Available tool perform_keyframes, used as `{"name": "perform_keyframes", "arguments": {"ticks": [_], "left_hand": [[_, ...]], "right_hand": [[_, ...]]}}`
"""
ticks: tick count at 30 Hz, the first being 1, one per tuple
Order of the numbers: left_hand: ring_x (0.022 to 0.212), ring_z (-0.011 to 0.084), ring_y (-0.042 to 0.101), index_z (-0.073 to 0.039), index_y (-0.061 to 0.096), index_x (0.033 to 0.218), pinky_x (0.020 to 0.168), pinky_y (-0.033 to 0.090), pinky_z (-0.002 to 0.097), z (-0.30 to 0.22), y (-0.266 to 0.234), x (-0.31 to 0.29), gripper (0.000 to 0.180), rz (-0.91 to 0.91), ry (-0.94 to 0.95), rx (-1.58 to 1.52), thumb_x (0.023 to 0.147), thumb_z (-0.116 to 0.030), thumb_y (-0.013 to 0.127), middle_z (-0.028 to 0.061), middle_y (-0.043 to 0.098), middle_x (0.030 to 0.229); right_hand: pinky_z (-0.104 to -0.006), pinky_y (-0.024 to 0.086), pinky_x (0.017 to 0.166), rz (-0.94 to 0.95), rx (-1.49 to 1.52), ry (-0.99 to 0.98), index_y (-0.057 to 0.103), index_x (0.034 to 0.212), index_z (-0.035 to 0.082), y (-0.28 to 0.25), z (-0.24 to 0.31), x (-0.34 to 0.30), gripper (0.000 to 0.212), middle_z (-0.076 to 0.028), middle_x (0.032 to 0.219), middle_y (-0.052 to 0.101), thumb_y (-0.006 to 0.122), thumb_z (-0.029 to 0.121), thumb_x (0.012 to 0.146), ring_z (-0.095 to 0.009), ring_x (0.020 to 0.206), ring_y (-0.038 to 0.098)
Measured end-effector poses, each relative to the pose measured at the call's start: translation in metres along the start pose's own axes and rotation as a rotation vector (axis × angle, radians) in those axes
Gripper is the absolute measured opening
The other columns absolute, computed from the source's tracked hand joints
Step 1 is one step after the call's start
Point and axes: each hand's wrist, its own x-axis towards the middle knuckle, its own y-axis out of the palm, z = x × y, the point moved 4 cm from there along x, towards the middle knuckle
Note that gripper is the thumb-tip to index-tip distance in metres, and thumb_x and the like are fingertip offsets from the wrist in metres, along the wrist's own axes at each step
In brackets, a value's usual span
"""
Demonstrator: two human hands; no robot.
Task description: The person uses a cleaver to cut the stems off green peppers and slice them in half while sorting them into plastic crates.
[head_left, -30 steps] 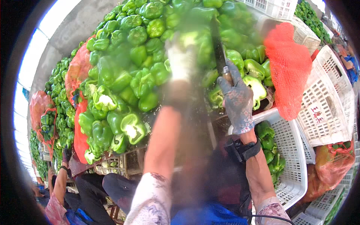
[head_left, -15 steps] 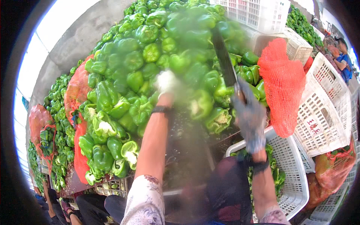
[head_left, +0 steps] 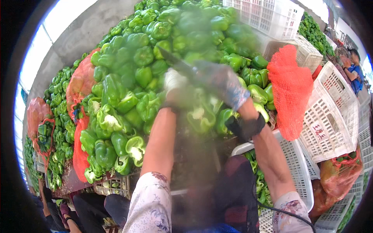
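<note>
A broad pile of green bell peppers fills the middle. My right hand, in a grey glove, is closed round a knife. The dark knife blade points up and left across the peppers, just above my left hand. In a white glove, my left hand reaches into the pile; blur hides its fingers and whatever they may hold. Cut peppers with pale cores showing lie near both hands, among them a cut pepper below my right hand and another cut pepper to the left.
A white basket with pepper pieces stands at my right knee. Beyond it are a red mesh bag and tilted white crates. Filled red mesh bags stand on the left. Other people sit at the lower left and far right.
My right hand has swung left and up from beside the basket, bringing the knife over to my left hand. My left hand stays nearly in place among the peppers.
</note>
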Motion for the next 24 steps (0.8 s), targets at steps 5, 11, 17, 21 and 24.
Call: {"name": "perform_keyframes", "arguments": {"ticks": [5,11,17,21,24], "left_hand": [[0.089,0.0291,0.065,0.006,0.059,0.110,0.080,0.053,0.0383,0.099,-0.032,0.027,0.055,-0.400,-0.077,-0.146,0.068,-0.020,0.085,0.0209,0.068,0.102],[0.108,0.0331,0.055,0.005,0.056,0.120,0.096,0.044,0.0404,0.034,-0.095,-0.085,0.056,-0.495,0.038,-0.617,0.072,-0.015,0.077,0.0218,0.058,0.117],[0.086,0.0177,0.053,0.000,0.056,0.116,0.078,0.047,0.0311,0.101,-0.076,-0.238,0.055,-0.396,-0.336,-0.789,0.073,-0.022,0.083,0.0099,0.059,0.100],[0.075,0.0141,0.051,0.001,0.056,0.110,0.067,0.045,0.0284,0.093,-0.074,-0.254,0.042,-0.406,-0.436,-0.725,0.088,-0.030,0.070,0.0087,0.061,0.090],[0.075,0.0145,0.051,0.002,0.056,0.109,0.069,0.046,0.0295,0.118,-0.080,-0.255,0.040,-0.445,-0.387,-0.638,0.088,-0.029,0.070,0.0090,0.061,0.088]], "right_hand": [[-0.0262,0.050,0.060,-0.028,0.408,0.443,0.055,0.139,0.013,-0.016,0.084,-0.073,0.052,-0.003,0.087,0.068,0.065,0.021,0.088,-0.011,0.067,0.060],[-0.0193,0.040,0.050,-0.115,0.673,0.817,0.047,0.144,0.003,-0.049,0.079,-0.174,0.060,0.000,0.087,0.060,0.062,0.001,0.086,-0.003,0.057,0.046],[-0.0188,0.040,0.048,0.030,0.900,0.814,0.054,0.141,0.010,-0.036,0.150,-0.211,0.054,0.002,0.084,0.059,0.063,0.005,0.088,-0.003,0.053,0.045],[-0.0212,0.040,0.047,0.090,0.436,0.405,0.058,0.138,0.018,-0.022,0.139,-0.236,0.053,0.003,0.074,0.056,0.066,0.008,0.087,-0.002,0.052,0.045],[-0.0212,0.040,0.047,0.145,0.410,0.341,0.057,0.139,0.019,-0.036,0.167,-0.223,0.053,0.003,0.074,0.058,0.065,0.009,0.088,-0.001,0.052,0.045]]}}
